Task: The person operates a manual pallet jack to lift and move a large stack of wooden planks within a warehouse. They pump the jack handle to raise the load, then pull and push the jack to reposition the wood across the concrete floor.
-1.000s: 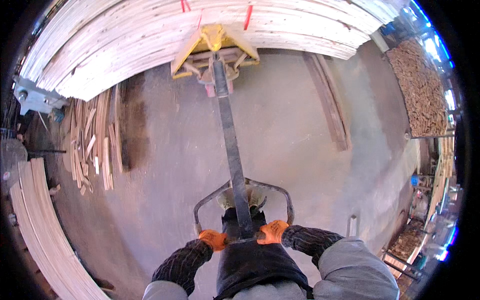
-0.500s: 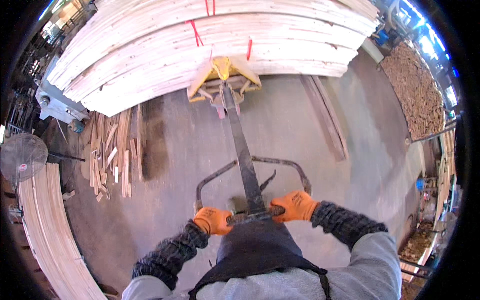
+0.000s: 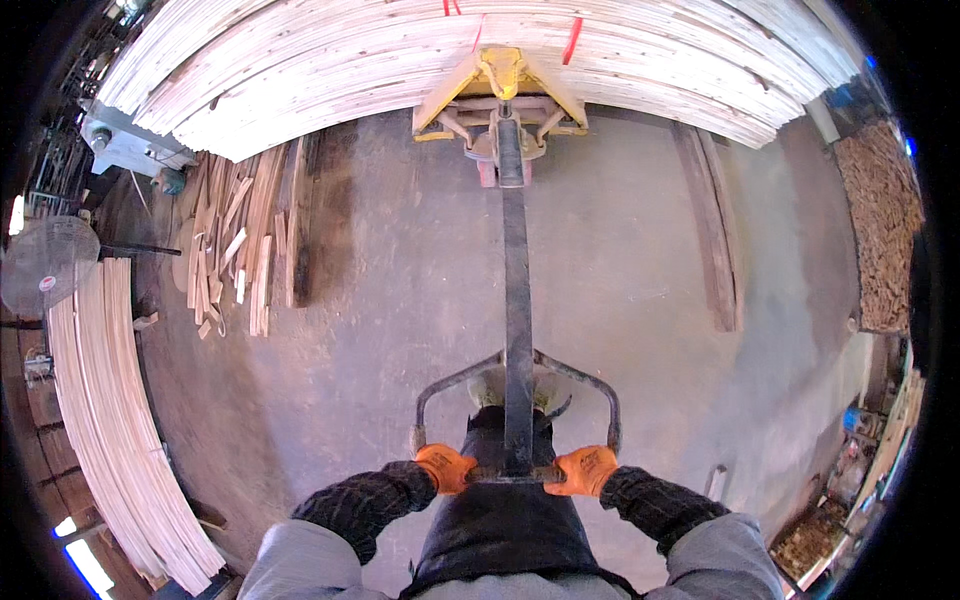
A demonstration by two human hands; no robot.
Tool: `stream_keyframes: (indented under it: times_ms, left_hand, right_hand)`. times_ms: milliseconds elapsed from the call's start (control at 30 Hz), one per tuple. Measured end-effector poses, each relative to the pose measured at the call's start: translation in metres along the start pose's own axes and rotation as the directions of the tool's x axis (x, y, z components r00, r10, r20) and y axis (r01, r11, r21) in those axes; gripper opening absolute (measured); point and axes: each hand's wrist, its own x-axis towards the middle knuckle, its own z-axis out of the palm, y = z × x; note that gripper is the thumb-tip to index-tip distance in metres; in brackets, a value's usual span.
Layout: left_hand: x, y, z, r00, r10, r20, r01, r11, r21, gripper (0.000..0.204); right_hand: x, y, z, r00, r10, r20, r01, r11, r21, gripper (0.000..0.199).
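Note:
Both my hands, in orange gloves, grip the crossbar of a pallet jack handle (image 3: 516,300) in front of my body. My left hand (image 3: 446,469) is wrapped round the left end of the bar, my right hand (image 3: 582,470) round the right end. The dark handle shaft runs straight away from me to the yellow pallet jack (image 3: 501,75). A bent metal loop flares out on both sides of the shaft near my hands. Against the jack's far side lies a long stack of pale boards (image 3: 350,70) with red straps; its forks are hidden.
Loose wood strips (image 3: 235,235) lie on the floor at the left, near a round fan (image 3: 50,262) and a long bundle of boards (image 3: 115,400). Dark timbers (image 3: 712,225) lie on the right. Farther right stands a brown stacked pile (image 3: 880,230).
The handle has swung from a slant to nearly straight ahead. The jack and board stack now appear higher and farther right. My hands sit lower in view, still gripping the bar.

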Motion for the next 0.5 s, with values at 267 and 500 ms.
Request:
stream_keyframes:
  times_ms: [267, 500]
  left_hand:
    - [0.051, -0.015, 0.036, 0.99, -0.05, 0.129, 0.058, 0.997, -0.058, 0.04]
    - [-0.071, 0.023, -0.085, 0.96, 0.133, -0.246, -0.144, 0.989, -0.029, 0.027]
  right_hand:
    - [0.045, 0.027, 0.033, 0.993, 0.051, 0.109, -0.056, 0.997, 0.046, 0.063]
    - [-0.081, -0.038, -0.107, 0.996, 0.091, -0.025, -0.088, 0.991, 0.103, 0.052]
